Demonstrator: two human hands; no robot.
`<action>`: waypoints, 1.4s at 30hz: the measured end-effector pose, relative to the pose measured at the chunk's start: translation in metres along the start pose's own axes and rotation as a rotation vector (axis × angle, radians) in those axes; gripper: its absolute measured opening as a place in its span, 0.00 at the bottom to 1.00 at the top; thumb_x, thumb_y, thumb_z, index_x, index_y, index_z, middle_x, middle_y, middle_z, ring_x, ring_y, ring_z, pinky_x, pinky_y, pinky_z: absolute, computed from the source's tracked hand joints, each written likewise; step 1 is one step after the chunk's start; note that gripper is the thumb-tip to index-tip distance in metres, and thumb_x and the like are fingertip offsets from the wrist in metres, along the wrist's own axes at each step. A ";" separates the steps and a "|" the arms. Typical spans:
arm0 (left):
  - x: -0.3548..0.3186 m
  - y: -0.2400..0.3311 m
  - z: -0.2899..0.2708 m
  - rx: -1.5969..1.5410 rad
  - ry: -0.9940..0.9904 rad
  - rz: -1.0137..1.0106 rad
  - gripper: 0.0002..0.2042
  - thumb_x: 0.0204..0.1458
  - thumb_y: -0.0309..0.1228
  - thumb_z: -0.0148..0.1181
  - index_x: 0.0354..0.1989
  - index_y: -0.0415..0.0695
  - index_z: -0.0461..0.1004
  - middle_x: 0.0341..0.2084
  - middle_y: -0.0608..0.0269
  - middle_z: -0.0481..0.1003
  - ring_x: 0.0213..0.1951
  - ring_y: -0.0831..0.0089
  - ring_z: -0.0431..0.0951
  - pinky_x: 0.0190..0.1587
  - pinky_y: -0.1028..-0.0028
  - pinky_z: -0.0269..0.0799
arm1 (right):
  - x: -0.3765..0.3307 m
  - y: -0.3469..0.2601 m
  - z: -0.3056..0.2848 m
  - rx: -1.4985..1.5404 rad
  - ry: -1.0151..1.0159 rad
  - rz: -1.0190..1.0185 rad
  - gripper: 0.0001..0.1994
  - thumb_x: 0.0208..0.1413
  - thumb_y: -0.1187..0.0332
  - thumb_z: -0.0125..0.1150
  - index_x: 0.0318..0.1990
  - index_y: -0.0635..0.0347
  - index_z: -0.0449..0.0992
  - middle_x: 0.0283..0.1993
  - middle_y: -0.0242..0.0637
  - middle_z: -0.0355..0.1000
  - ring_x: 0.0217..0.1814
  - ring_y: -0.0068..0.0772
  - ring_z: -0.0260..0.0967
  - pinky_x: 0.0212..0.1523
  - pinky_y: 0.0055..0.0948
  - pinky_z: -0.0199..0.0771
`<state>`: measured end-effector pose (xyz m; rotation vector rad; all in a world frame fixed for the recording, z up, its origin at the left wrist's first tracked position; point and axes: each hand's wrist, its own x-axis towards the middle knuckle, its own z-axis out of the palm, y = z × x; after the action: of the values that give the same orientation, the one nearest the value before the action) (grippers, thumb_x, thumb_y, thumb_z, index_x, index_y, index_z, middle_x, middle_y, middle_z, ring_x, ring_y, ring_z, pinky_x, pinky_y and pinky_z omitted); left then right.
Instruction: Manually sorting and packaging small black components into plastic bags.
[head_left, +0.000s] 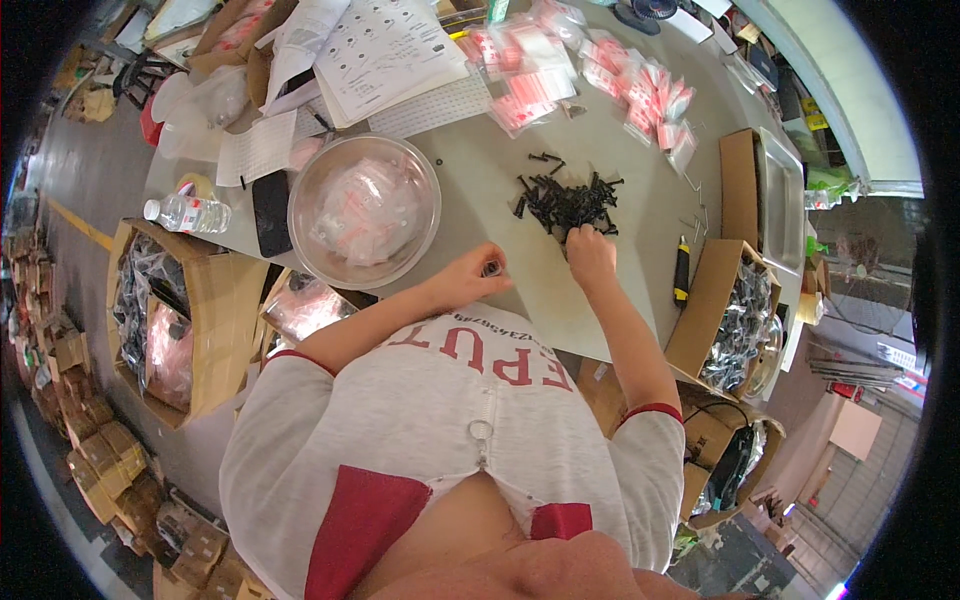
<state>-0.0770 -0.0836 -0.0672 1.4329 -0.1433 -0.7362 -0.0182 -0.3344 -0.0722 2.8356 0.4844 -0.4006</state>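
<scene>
A pile of black screws [568,203] lies on the grey table [470,220], with a few loose ones at its far edge. My right hand [591,252] is at the near side of the pile, its fingertips pinched down among the screws. Which screws it grips, if any, is hidden by the fingers. To the left, near the table's front edge, my left hand [474,276] is curled around several small dark pieces [491,268]. They look like black screws seen end-on, but their kind is not fully clear. A clear round bowl [432,215] of small plastic bags stands left of that hand.
Red-and-white plastic packets [530,95] and printed sheets [385,60] cover the far side. A black phone [271,214] and water bottle [188,213] lie left. At right are a yellow-black utility knife [682,270], bent metal keys [703,215] and a cardboard box [690,340] of bagged parts.
</scene>
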 end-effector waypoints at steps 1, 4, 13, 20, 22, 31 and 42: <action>-0.001 0.003 0.000 0.002 0.001 0.004 0.14 0.50 0.32 0.62 0.39 0.41 0.64 0.32 0.68 0.65 0.33 0.82 0.65 0.36 0.79 0.65 | 0.001 0.000 0.000 -0.002 0.004 0.000 0.03 0.49 0.72 0.56 0.31 0.58 0.71 0.37 0.38 0.69 0.40 0.38 0.72 0.33 0.35 0.76; -0.005 0.010 0.001 0.043 0.013 0.028 0.14 0.50 0.32 0.62 0.40 0.41 0.64 0.32 0.68 0.65 0.33 0.82 0.65 0.35 0.80 0.65 | 0.001 0.001 0.002 -0.070 -0.036 -0.024 0.04 0.48 0.71 0.56 0.32 0.58 0.70 0.38 0.37 0.68 0.41 0.37 0.72 0.34 0.34 0.76; -0.019 0.035 0.004 -0.185 -0.073 -0.111 0.14 0.52 0.34 0.61 0.40 0.41 0.65 0.29 0.67 0.66 0.29 0.80 0.67 0.34 0.79 0.66 | -0.002 0.012 0.015 0.003 0.075 -0.043 0.05 0.50 0.69 0.53 0.35 0.55 0.70 0.37 0.35 0.67 0.41 0.36 0.70 0.35 0.35 0.75; -0.016 0.016 -0.002 -0.063 -0.029 -0.039 0.13 0.53 0.34 0.59 0.39 0.41 0.65 0.30 0.66 0.68 0.32 0.79 0.67 0.39 0.78 0.65 | -0.007 0.007 0.000 0.144 0.097 0.050 0.04 0.48 0.71 0.55 0.32 0.56 0.72 0.37 0.34 0.70 0.40 0.36 0.71 0.34 0.34 0.74; -0.018 0.013 -0.004 0.052 0.021 0.054 0.12 0.52 0.32 0.60 0.39 0.41 0.65 0.31 0.67 0.68 0.35 0.79 0.67 0.42 0.77 0.64 | -0.016 -0.002 -0.018 0.233 0.147 0.102 0.05 0.47 0.72 0.56 0.33 0.56 0.74 0.36 0.35 0.71 0.38 0.36 0.72 0.34 0.33 0.73; -0.008 -0.002 -0.002 0.036 -0.033 0.051 0.14 0.46 0.26 0.63 0.41 0.39 0.69 0.36 0.64 0.71 0.40 0.76 0.69 0.45 0.74 0.65 | -0.048 -0.081 -0.068 1.774 -0.071 -0.095 0.06 0.45 0.76 0.63 0.32 0.65 0.76 0.30 0.31 0.70 0.31 0.18 0.64 0.33 0.20 0.67; -0.022 0.031 0.007 0.313 0.064 0.271 0.17 0.43 0.38 0.64 0.36 0.39 0.73 0.31 0.48 0.75 0.34 0.55 0.75 0.37 0.63 0.69 | -0.064 -0.090 -0.095 1.326 0.228 -0.215 0.10 0.45 0.79 0.61 0.38 0.65 0.76 0.33 0.38 0.71 0.29 0.24 0.70 0.32 0.22 0.71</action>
<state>-0.0866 -0.0791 -0.0295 1.6906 -0.4095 -0.4565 -0.0863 -0.2440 0.0196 4.1537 0.7740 -0.5934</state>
